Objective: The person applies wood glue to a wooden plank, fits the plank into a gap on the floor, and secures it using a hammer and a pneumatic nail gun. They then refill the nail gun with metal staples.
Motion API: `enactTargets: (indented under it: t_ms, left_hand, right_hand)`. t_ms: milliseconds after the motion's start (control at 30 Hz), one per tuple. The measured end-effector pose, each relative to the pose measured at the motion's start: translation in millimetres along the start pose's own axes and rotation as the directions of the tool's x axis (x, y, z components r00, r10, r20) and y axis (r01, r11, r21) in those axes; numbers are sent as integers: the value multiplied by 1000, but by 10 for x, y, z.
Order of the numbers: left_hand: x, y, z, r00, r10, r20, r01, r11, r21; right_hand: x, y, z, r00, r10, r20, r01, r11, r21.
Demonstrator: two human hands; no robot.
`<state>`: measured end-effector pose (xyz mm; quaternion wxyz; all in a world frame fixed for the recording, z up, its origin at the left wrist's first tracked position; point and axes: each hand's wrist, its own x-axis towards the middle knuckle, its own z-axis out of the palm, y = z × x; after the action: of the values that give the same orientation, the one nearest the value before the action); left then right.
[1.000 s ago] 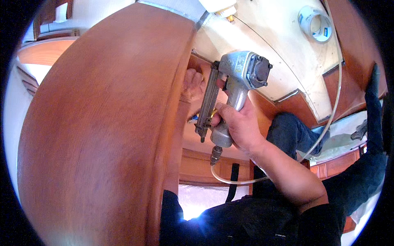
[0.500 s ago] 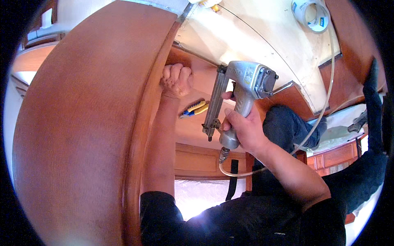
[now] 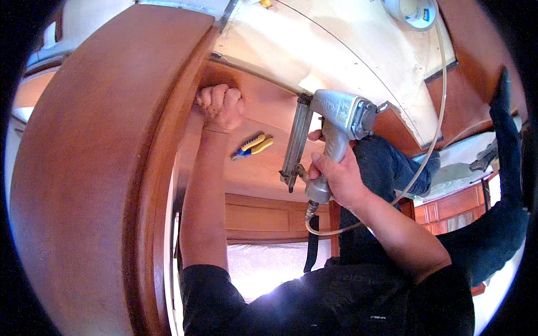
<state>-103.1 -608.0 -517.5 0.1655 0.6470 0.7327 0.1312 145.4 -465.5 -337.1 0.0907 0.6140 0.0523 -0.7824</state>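
Note:
My right hand (image 3: 336, 173) grips the handle of a silver pneumatic nail gun (image 3: 339, 112), its long magazine upright on the left side and a clear hose (image 3: 437, 134) running from its base. At the upper left, my left hand (image 3: 220, 103) has its fingers curled against the reddish wooden recess beside a large curved wooden panel (image 3: 89, 168); what is under the fingers is hidden. Pliers with yellow and blue handles (image 3: 255, 144) lie on the wooden surface (image 3: 263, 173), between that hand and the gun.
A pale board (image 3: 358, 45) with dark-edged cut-outs spans the top, with a tape roll (image 3: 412, 11) on it. Dark-trousered legs (image 3: 375, 162) stretch at the right beside wooden cabinet fronts (image 3: 454, 204). A bright, covered opening (image 3: 269, 260) is below.
The curved panel, board and tape roll have shifted left and up in the view. My left forearm has come fully into sight. The nail gun sits slightly farther right and lower, exposing the pliers.

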Motion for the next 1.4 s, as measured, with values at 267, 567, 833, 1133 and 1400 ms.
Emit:
enactTargets:
  t_ms: [267,567,833,1133,1400]
  left_hand:
    - [16,25,-19,1000,-5,4,5,1000,12]
    - [10,23,-29,1000,-15,-2,15,1000,22]
    - [-10,-12,26,1000,-21,-22,22,999,24]
    - [24,16,2,999,-3,-37,5,999,44]
    - [-11,-26,19,1000,-10,-23,10,999,33]
  right_hand:
    - [-150,134,-195,985,-51,-165,70,992,107]
    - [-202,213,-493,986,24,-167,-16,999,45]
    - [-258,330,-641,985,-30,-172,35,999,25]
    - [-506,218,-972,970,-52,-235,71,995,73]
    - [-352,347,-1010,975,10,-220,38,977,211]
